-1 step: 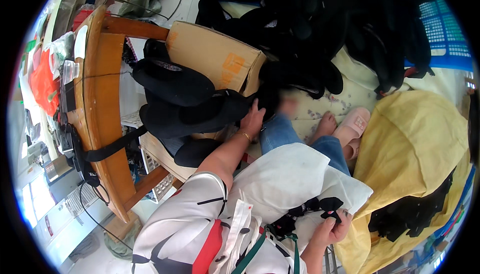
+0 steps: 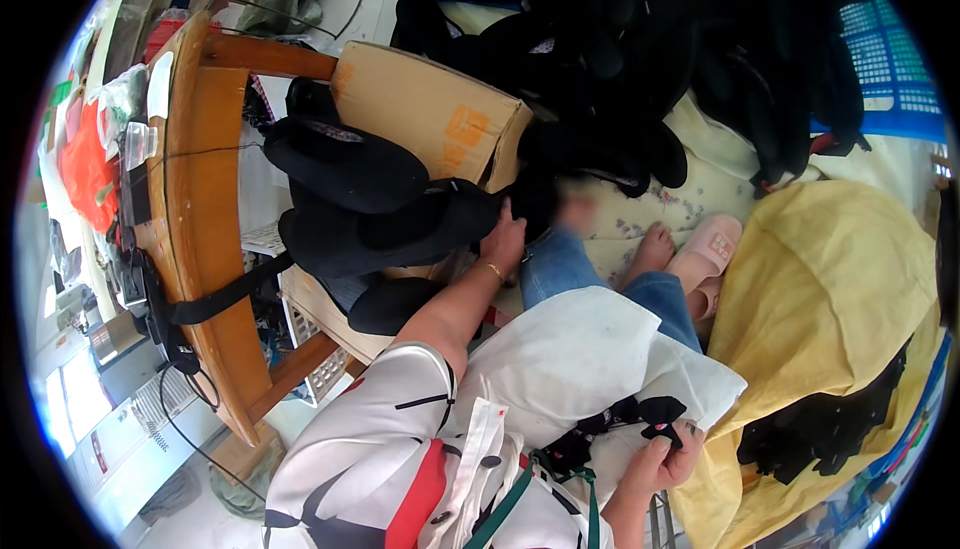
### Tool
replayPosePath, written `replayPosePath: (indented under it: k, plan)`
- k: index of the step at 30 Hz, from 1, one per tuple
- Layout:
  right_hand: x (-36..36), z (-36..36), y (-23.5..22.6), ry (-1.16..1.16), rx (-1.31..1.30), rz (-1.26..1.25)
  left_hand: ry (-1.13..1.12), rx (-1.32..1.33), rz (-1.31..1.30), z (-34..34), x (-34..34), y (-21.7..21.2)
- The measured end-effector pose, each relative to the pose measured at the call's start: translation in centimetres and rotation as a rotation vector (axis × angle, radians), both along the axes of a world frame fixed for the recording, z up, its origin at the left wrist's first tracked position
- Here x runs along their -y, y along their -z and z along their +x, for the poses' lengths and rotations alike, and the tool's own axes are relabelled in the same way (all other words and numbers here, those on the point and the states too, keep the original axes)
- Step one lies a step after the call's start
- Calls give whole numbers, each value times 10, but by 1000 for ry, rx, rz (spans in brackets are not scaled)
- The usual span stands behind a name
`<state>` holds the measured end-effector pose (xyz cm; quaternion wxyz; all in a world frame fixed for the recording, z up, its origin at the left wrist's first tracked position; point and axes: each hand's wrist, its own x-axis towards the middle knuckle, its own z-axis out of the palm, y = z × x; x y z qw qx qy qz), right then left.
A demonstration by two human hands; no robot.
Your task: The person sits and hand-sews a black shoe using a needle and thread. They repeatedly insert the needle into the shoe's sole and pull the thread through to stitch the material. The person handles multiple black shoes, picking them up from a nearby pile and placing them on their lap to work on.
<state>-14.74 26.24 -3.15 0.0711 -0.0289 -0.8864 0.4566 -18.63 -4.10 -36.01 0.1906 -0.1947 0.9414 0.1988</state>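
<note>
My left hand (image 2: 503,239) reaches forward to the end of a stack of black, rounded, padded cloth pieces (image 2: 390,234), shoe-like in shape. Its fingers close on the black cloth, and the fingertips are partly lost against it. Close to my lap, my right hand (image 2: 668,461) pinches a small black fabric piece (image 2: 660,433) with a tiny reddish spot. More small black pieces (image 2: 590,429) lie beside it on the white cloth (image 2: 560,349) over my lap.
A cardboard box (image 2: 420,109) stands behind the stack, next to a wooden frame (image 2: 195,219). A large black heap (image 2: 640,49) fills the far side, near a blue basket (image 2: 885,59). At right, a yellow cloth (image 2: 820,289) partly covers black pieces (image 2: 825,429). Pink slippers (image 2: 710,249) are on the floor.
</note>
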Motion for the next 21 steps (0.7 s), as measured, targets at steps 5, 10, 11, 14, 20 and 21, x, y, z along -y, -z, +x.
replayPosePath:
  k: [5, 10, 11, 14, 20, 21]
  plan:
    - [-6, 4, -3, -76, 6, 26, -168, 192, 20, -11, -12, 15]
    - [5, 1, 6, -10, 64, -119, -189, 8, 61, -33, -12, -23]
    - [7, -4, 6, -62, 116, -91, -182, -57, 88, -30, -7, -20]
    - [15, -16, 8, -172, 186, -81, -307, -81, 4, -16, 2, 17]
    - [5, -5, 18, -223, 159, -44, 11, 217, 143, -19, -16, -25]
    - [9, -6, 17, -213, 179, -76, -47, 208, 126, -20, -19, -22]
